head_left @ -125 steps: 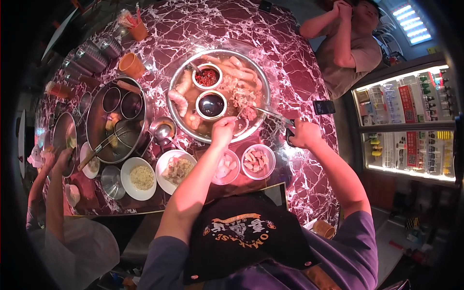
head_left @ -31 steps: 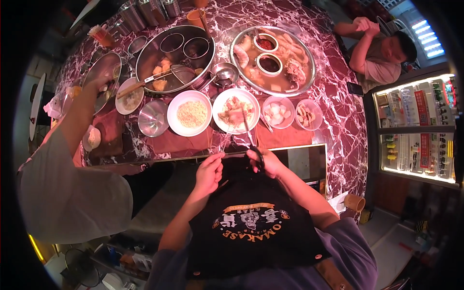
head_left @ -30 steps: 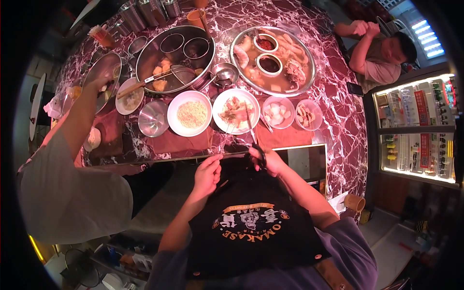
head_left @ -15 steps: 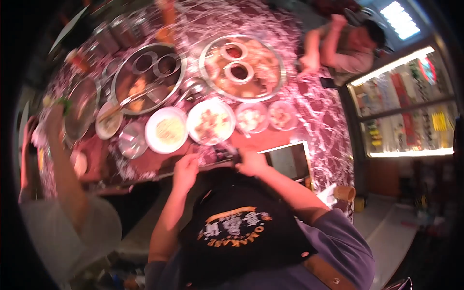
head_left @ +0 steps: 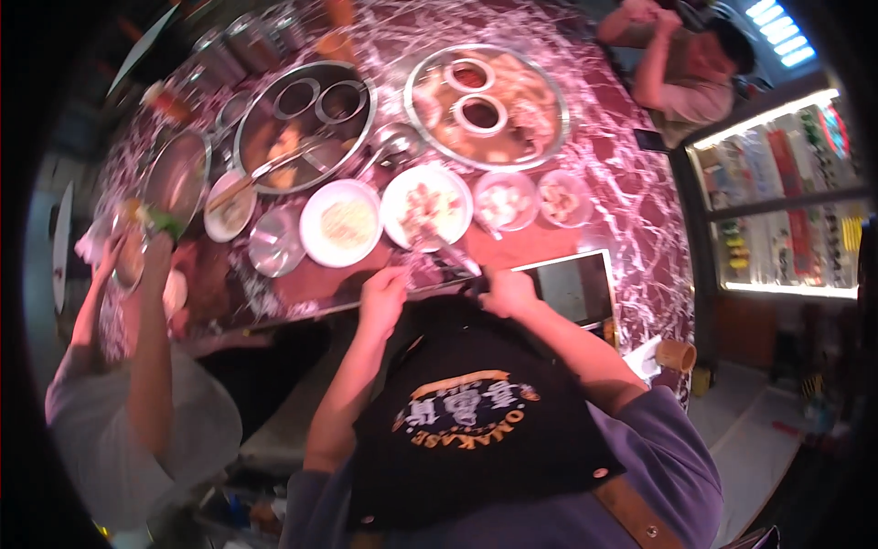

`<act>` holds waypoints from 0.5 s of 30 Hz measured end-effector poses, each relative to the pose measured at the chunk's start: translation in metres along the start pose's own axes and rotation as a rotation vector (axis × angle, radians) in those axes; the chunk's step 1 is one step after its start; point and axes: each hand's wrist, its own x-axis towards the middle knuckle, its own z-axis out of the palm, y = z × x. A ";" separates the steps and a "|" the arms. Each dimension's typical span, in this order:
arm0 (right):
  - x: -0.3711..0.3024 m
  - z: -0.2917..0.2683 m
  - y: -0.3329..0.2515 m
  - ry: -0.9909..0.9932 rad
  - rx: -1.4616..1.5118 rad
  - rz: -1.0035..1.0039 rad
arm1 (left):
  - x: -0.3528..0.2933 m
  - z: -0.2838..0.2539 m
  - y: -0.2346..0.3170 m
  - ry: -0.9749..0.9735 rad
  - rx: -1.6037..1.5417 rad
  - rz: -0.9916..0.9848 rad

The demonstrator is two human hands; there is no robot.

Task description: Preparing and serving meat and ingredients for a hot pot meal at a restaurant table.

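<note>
My right hand [head_left: 508, 293] grips scissors [head_left: 455, 256], their blades slanting far and left toward the near rim of a white bowl [head_left: 461, 210] holding meat [head_left: 423, 203]. My left hand [head_left: 382, 295] is just left of them, fingers curled closed; blur hides whether they pinch anything. A bowl of crumbs [head_left: 311, 227] sits left of the meat, 2 clear tubs [head_left: 531, 205] right. I judge the scissors work best steadied, tips low over the meat, left fingers clear of the blades.
</note>
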 end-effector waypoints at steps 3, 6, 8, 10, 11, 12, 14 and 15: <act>-0.002 -0.001 0.005 -0.030 -0.022 -0.007 | -0.002 0.000 0.001 0.001 0.040 0.018; -0.014 -0.008 0.013 -0.011 -0.003 0.038 | -0.006 0.000 0.006 -0.003 0.007 -0.019; -0.026 -0.018 0.020 0.041 -0.017 0.057 | -0.009 -0.001 0.009 0.004 -0.050 -0.006; -0.031 -0.030 0.024 0.010 -0.049 0.078 | -0.011 -0.003 0.012 0.006 -0.100 0.009; -0.033 -0.036 0.025 -0.017 -0.069 0.071 | -0.011 -0.003 0.014 -0.004 -0.106 -0.016; -0.035 -0.041 0.025 -0.047 -0.088 0.077 | -0.011 -0.002 0.015 -0.018 -0.110 -0.048; -0.031 -0.047 0.019 -0.069 -0.117 0.069 | -0.011 0.000 0.018 -0.038 -0.195 -0.069; -0.029 -0.047 0.014 -0.090 -0.124 0.047 | -0.010 0.001 0.019 -0.054 -0.275 -0.095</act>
